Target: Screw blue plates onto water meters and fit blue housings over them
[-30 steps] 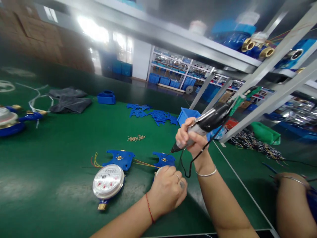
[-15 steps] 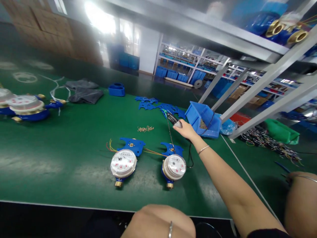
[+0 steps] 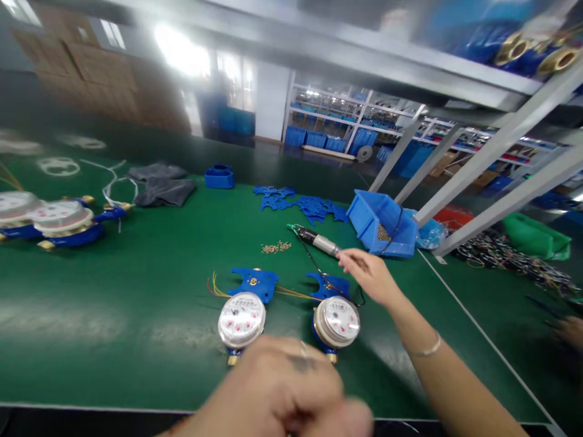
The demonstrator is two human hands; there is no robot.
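An electric screwdriver [image 3: 319,241] with a green tip lies on the green table, its cord trailing back toward the meters. My right hand [image 3: 367,273] is at its rear end, fingers loosely bent and no longer wrapped round the body; whether the fingertips still touch it is unclear. Close to the camera, my left hand [image 3: 282,388] is blurred and curled closed, its contents hidden. Beyond it stand two water meters, the left meter [image 3: 241,320] and the right meter [image 3: 339,321], each with a blue plate [image 3: 254,283] behind it. Small screws [image 3: 276,247] lie loose near the driver's tip.
A blue bin [image 3: 382,224] with small parts stands beside metal shelf posts [image 3: 478,136]. Blue plates [image 3: 314,207] are piled behind the screws. More meters [image 3: 64,221] and a grey cloth [image 3: 164,185] lie left. Another person's hand [image 3: 569,331] shows at the right edge.
My right hand has drawn back from its grip round the screwdriver, which now lies lower, nearer the screws. My left hand has risen into view over the table's front. The camera view has shifted slightly.
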